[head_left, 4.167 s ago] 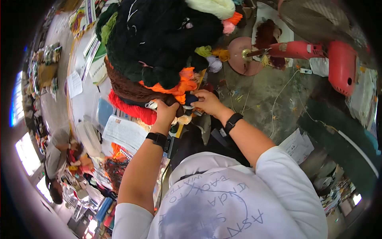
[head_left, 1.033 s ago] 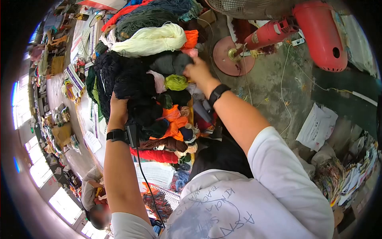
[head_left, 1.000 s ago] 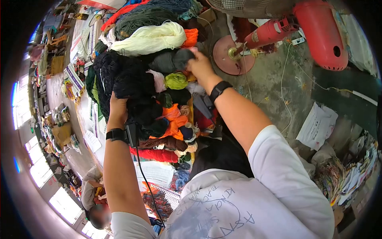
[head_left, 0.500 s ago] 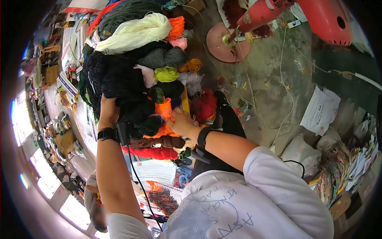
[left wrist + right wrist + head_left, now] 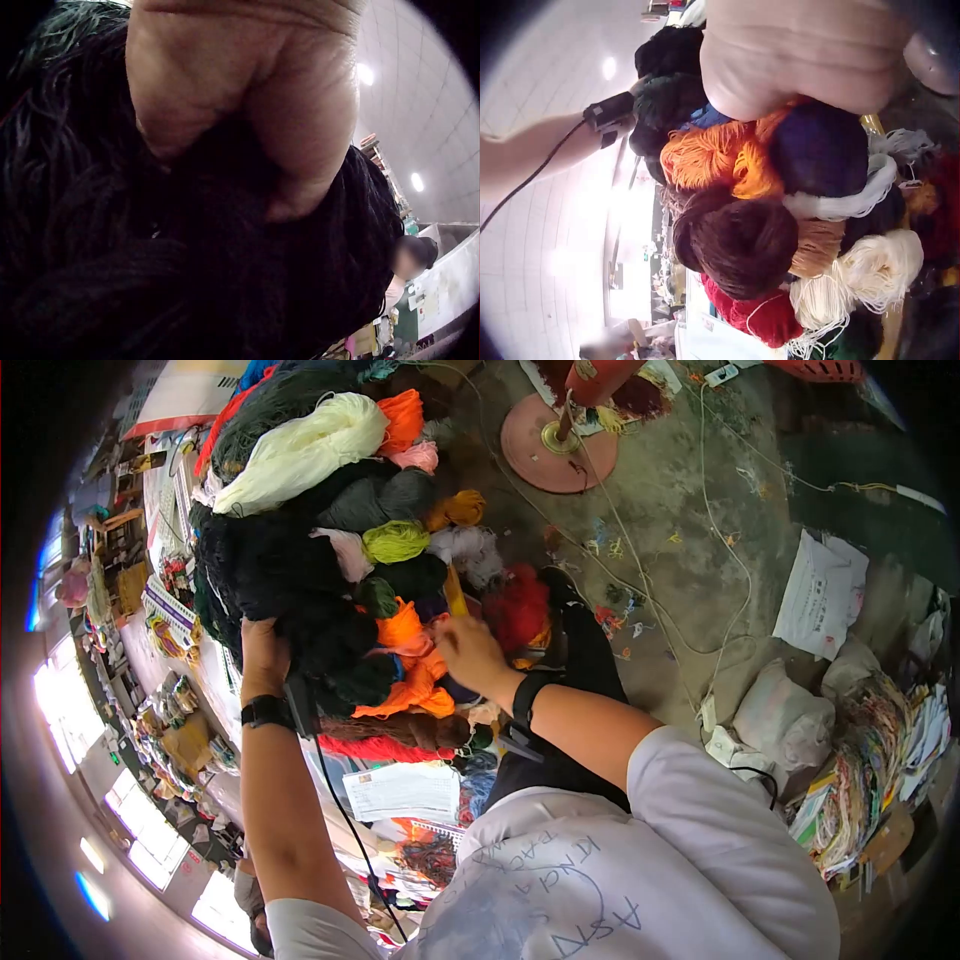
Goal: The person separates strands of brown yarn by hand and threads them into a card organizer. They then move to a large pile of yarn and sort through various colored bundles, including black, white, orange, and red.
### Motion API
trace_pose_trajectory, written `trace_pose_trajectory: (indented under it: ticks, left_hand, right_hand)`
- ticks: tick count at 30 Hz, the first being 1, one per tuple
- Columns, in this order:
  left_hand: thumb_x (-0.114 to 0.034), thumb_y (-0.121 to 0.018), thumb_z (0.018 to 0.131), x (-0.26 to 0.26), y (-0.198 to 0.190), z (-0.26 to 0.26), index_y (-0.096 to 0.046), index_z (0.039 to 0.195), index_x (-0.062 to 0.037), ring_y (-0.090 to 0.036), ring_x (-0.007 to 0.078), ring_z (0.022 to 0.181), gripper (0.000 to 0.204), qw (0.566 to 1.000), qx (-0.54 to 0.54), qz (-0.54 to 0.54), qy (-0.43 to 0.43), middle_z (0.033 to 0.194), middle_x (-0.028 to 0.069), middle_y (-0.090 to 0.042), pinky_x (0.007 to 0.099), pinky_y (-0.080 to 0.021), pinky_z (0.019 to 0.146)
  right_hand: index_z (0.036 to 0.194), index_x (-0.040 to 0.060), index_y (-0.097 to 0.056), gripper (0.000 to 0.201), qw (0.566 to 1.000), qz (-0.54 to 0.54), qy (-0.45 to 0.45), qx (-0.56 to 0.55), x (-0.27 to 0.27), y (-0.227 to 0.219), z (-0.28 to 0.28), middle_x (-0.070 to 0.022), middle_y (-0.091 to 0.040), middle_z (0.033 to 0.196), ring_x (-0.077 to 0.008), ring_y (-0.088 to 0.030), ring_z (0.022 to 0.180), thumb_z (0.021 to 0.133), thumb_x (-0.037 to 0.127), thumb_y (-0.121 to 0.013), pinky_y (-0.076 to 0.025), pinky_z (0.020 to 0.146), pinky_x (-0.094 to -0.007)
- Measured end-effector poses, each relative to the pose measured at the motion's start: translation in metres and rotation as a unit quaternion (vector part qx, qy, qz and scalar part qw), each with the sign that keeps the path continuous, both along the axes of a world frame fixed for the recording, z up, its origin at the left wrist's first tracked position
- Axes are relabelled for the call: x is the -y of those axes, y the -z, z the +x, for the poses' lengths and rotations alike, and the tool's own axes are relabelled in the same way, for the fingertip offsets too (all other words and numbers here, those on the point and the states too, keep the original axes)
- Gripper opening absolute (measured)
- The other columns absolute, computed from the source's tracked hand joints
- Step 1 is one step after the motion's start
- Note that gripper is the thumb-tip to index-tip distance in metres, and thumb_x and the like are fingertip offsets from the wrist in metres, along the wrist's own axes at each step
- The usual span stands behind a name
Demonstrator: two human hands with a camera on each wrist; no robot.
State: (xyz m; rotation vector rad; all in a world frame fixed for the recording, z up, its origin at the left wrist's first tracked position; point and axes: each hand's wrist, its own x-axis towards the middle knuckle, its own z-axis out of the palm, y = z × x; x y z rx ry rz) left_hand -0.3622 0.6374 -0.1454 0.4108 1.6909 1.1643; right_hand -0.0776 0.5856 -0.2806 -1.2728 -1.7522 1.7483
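I had the left hand [image 5: 265, 652] at the left side of the heap, its grip clamped on the black yarn [image 5: 270, 570]; the thumb bent into the strands and the fingertips were buried from sight. This yarn was a large, loose mass, very dark and dull, with fine wavy strands and a small pale fleck showing at the left wrist. It lay on top of the piled hanks.

I had the right hand [image 5: 472, 655] just beside the orange yarn [image 5: 415, 695], near the yellow edge of the worktop [image 5: 455, 592]. Whether that grip was apart or together I could not tell: its fingers were indistinct from the head and hidden at the right wrist.

The orange yarn was vivid, bunched in loose folds, with a more yellow loop facing the right wrist camera. I recorded a navy bundle [image 5: 817, 154] next to it, smooth and rounded, and below, a thickly twisted brown hank [image 5: 739, 244] above red yarn [image 5: 757, 315].
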Motion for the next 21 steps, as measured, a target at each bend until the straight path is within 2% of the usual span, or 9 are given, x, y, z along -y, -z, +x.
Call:
trace_pose_trajectory:
  ticks: [2,5,7,10,13,14,16,18,21]
  left_hand:
    - [-0.003,-0.065,0.077,-0.003,-0.004,0.011,-0.054,0.12,-0.0006,-0.059,0.0226,0.105,0.044,0.999,-0.051,0.003,0.019,0.117,0.009,-0.06,0.0342,-0.046,0.093]
    - [-0.005,-0.066,0.074,-0.01,-0.01,0.026,-0.048,0.126,0.0004,-0.057,0.0254,0.107,0.054,0.964,-0.246,-0.06,0.079,0.12,0.0121,-0.058,0.0363,-0.044,0.094]
    - [-0.004,-0.063,0.071,-0.019,-0.018,0.042,-0.038,0.134,-0.0009,-0.048,0.0332,0.118,0.068,0.764,-0.582,-0.168,0.221,0.128,0.0215,-0.048,0.0415,-0.038,0.1]
    - [0.001,-0.059,0.068,-0.038,-0.055,0.123,-0.042,0.132,-0.0027,-0.042,0.0366,0.123,0.067,0.635,-0.726,-0.002,0.263,0.132,0.0227,-0.043,0.0428,-0.034,0.103]
    - [0.005,-0.054,0.072,-0.047,-0.055,0.146,-0.052,0.124,-0.0029,-0.047,0.0336,0.12,0.052,0.69,-0.516,0.157,0.483,0.125,0.017,-0.052,0.043,-0.03,0.107]
    - [-0.001,-0.056,0.078,-0.047,-0.051,0.151,-0.058,0.117,-0.0025,-0.048,0.0321,0.12,0.039,0.77,-0.329,0.099,0.538,0.118,0.0149,-0.058,0.0421,-0.031,0.106]
    - [-0.013,-0.058,0.084,-0.052,-0.039,0.14,-0.063,0.108,-0.0027,-0.05,0.032,0.118,0.027,0.612,-0.384,-0.006,0.692,0.11,0.0139,-0.063,0.04,-0.036,0.102]
    - [-0.017,-0.058,0.085,-0.052,-0.018,0.1,-0.065,0.104,-0.003,-0.051,0.0324,0.116,0.025,0.642,-0.378,-0.036,0.666,0.107,0.0135,-0.064,0.0395,-0.037,0.101]
    - [-0.022,-0.06,0.084,-0.046,-0.017,0.091,-0.067,0.096,-0.005,-0.053,0.0318,0.113,0.022,0.64,-0.41,-0.063,0.646,0.102,0.0107,-0.065,0.039,-0.039,0.098]
  right_hand:
    - [0.109,0.0025,-0.054,0.04,0.982,-0.006,0.181,0.056,-0.017,0.015,-0.008,-0.0205,-0.057,0.109,-0.0368,-0.055,0.103,0.084,0.033,-0.058,-0.044,0.085,-0.0441]
    - [0.123,0.001,-0.048,0.056,0.978,-0.09,0.184,0.05,-0.056,0.008,-0.027,-0.0219,-0.059,0.112,-0.0338,-0.056,0.108,0.08,0.034,-0.064,-0.044,0.089,-0.0411]
    - [0.118,-0.0014,-0.051,0.055,0.981,-0.139,0.127,0.044,-0.078,-0.021,-0.029,-0.0233,-0.059,0.113,-0.0356,-0.056,0.108,0.078,0.033,-0.067,-0.044,0.091,-0.0418]
    - [0.112,-0.0025,-0.053,0.048,0.977,-0.182,0.109,0.016,-0.07,-0.014,-0.062,-0.0247,-0.06,0.109,-0.037,-0.058,0.103,0.077,0.029,-0.067,-0.045,0.089,-0.0425]
    - [0.116,0.0002,-0.052,0.043,0.973,-0.131,0.154,-0.112,-0.055,-0.067,-0.075,-0.0209,-0.058,0.114,-0.0348,-0.056,0.107,0.079,0.02,-0.066,-0.045,0.088,-0.0382]
    - [0.113,0.0018,-0.054,0.037,0.948,-0.1,0.224,-0.205,-0.04,-0.077,-0.091,-0.0206,-0.057,0.115,-0.0355,-0.054,0.108,0.08,0.016,-0.063,-0.044,0.088,-0.0395]
    - [0.112,0.0022,-0.055,0.035,0.952,-0.128,0.218,-0.171,-0.025,-0.08,-0.112,-0.0199,-0.055,0.115,-0.0358,-0.053,0.107,0.079,0.012,-0.061,-0.044,0.089,-0.0403]
    - [0.112,0.0025,-0.056,0.033,0.955,-0.149,0.212,-0.141,-0.024,-0.077,-0.112,-0.0193,-0.054,0.115,-0.0361,-0.052,0.107,0.079,0.008,-0.059,-0.043,0.09,-0.0412]
    - [0.111,0.0023,-0.059,0.035,0.963,0.17,0.112,-0.175,-0.018,-0.082,-0.083,-0.0166,-0.057,0.11,-0.033,-0.054,0.104,0.077,0.003,-0.054,-0.041,0.092,-0.046]
